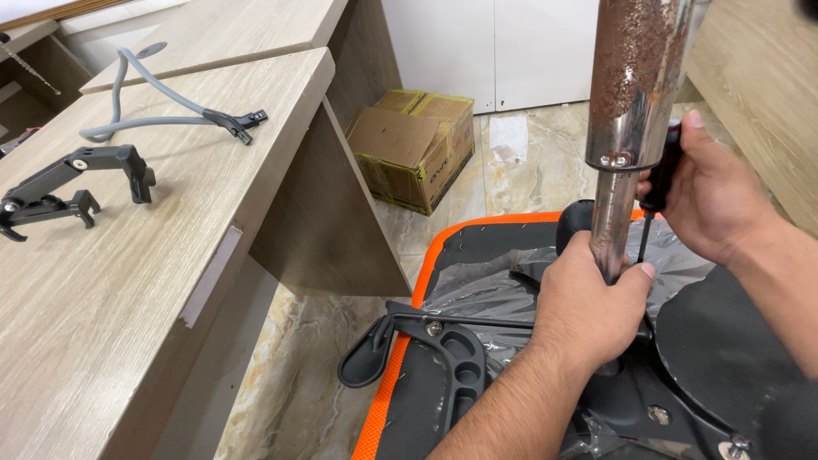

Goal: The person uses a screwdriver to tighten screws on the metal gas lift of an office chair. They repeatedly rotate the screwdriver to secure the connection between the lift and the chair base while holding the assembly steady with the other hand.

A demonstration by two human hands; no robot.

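Marble floor (298,375), wooden bench (128,281) at my left with black brackets (60,183) and a grey cable (162,106). Cardboard box (417,145) shut, contents unseen. My left hand (588,311) fingers clench the rusty chair post (626,128) over the upturned seat (477,281); right hand (716,196) grips a screwdriver (656,183).

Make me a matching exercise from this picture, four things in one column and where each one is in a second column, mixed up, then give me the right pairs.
Things:
1. rusty metal cylinder
2. screwdriver
3. cardboard box
4. grey curved bracket

Places:
A. on the wooden desk
B. gripped by the left hand near its lower, thinner end
C. on the marble floor by the white cabinet
D. held in the right hand, tip pointing down

Pairs: 1-B, 2-D, 3-C, 4-A
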